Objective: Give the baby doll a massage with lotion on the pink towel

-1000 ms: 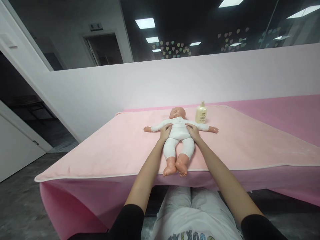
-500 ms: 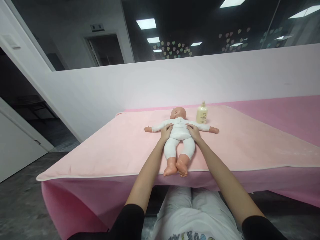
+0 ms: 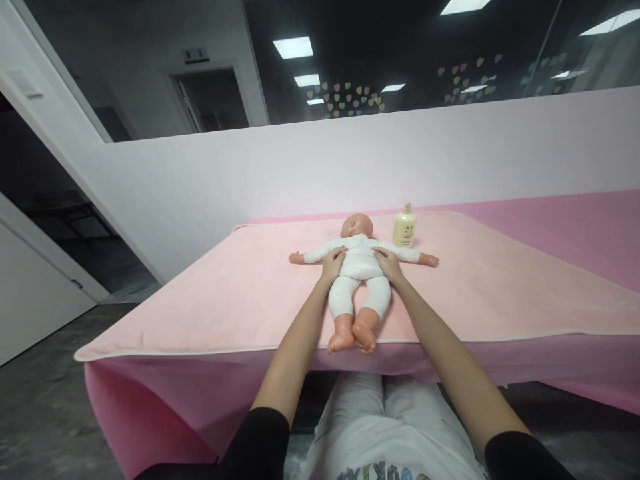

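Observation:
A baby doll [image 3: 361, 265] in a white body suit lies on its back, its head toward the wall and its bare feet toward me. Its arms are spread out to both sides. My left hand [image 3: 333, 263] is wrapped against the left side of its torso, and my right hand [image 3: 388, 263] against the right side. Thumbs or fingertips show on the doll's front; the other fingers are partly hidden at its sides. Close behind the doll's right-hand arm in view stands a pale yellow pump bottle [image 3: 405, 228], upright and not touched by my hands.
Under the doll is a light pink mat [image 3: 225, 300] with white edging, laid over a darker pink table cover [image 3: 575, 227] that hangs down in front. A white low wall [image 3: 320, 173] with dark glass above runs along the back. A doorway is at the left.

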{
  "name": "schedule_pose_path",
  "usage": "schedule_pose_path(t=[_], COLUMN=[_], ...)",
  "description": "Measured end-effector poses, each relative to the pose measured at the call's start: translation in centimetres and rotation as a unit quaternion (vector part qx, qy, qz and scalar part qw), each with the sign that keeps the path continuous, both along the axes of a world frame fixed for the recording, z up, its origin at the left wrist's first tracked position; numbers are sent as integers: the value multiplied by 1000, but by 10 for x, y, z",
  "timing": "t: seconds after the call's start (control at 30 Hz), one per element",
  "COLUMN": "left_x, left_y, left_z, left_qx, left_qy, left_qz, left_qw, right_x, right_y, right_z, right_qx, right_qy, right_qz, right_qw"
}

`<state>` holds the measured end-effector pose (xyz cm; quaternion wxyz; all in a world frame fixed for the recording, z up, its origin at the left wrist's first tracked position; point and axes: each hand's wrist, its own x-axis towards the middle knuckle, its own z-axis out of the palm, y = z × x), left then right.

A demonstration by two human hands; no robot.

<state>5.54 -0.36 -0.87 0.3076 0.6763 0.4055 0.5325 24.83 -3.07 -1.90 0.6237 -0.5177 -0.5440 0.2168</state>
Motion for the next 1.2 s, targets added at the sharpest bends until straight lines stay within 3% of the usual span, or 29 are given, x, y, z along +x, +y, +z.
schedule_pose_path(t=[0.77,1.0,1.2], left_x=[0,-3,-7], left_y=[-3,-7,-13], left_z=[3,4,10], left_qx=[6,3,-83], left_qy=[0,43,77], left_qz=[6,117,188], left_qw=[1000,992,975], right_x=[0,-2,-1], right_y=[-1,-3,-2], right_z=[1,3,2], right_qx=[-4,-7,-7], right_qy=[0,-1,-1], right_qz=[-4,-3,-5], right_qw=[1000,1000,1000])
